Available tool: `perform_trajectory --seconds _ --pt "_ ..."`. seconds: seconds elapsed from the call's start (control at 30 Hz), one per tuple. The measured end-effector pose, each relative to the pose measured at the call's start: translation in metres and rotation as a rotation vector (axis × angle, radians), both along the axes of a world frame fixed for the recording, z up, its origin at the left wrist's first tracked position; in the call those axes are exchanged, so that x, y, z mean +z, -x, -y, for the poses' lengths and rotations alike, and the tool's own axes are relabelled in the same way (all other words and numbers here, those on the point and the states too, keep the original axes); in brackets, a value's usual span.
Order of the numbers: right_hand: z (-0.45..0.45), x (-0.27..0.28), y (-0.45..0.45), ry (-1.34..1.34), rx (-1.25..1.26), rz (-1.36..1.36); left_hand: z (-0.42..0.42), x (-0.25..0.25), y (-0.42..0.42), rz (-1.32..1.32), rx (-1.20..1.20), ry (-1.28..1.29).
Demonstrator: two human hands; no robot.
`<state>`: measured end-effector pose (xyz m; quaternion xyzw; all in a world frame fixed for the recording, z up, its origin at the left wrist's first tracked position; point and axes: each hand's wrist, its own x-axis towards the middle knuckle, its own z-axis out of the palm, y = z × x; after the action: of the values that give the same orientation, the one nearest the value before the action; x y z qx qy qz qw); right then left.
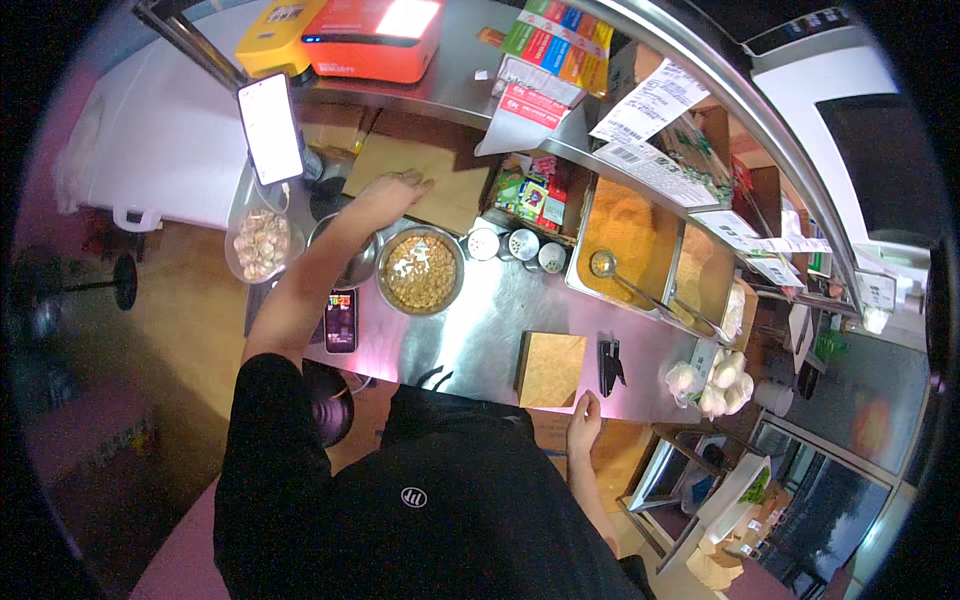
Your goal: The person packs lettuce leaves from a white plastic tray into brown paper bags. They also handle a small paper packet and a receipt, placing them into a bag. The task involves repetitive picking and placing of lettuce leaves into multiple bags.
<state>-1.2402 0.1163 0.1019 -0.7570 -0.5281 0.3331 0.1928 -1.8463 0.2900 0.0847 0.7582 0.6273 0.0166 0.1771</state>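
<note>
My left hand [395,196] lies on or just over a large brown paper or cardboard piece [450,196] at the back of the steel counter; whether it grips anything does not show. My right hand [584,426] is at the front edge, close to a small brown cardboard box [553,370], with its fingers curled and nothing visible in them. Right of that box lies a black clip-like tool [610,367]. Between the hands stands a steel bowl of beans or nuts in liquid [420,271], beside several shaker jars [523,244] with perforated lids.
At left are a container of garlic [262,244], a phone on a stand [270,129] and another phone [341,321]. Trays of orange powder [630,236] with ladles, a box of sachets [531,191] and bagged white items [726,382] stand right. An orange-red printer [375,45] sits on the shelf.
</note>
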Motion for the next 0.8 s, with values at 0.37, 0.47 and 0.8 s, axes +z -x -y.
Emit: perform_trajectory --seconds 0.37,0.47,0.8 --pt "-0.057 0.034 0.028 -0.054 0.235 -0.201 0.021 -0.011 -0.008 -0.165 -0.038 -0.106" --pt "-0.047 0.033 0.005 -0.073 0.251 -0.235 0.043 0.054 -0.038 -0.034 0.170 -0.148" --pt "-0.038 0.084 0.015 0.381 0.544 -0.752 0.263 0.270 -0.241 0.134 0.508 -0.776"
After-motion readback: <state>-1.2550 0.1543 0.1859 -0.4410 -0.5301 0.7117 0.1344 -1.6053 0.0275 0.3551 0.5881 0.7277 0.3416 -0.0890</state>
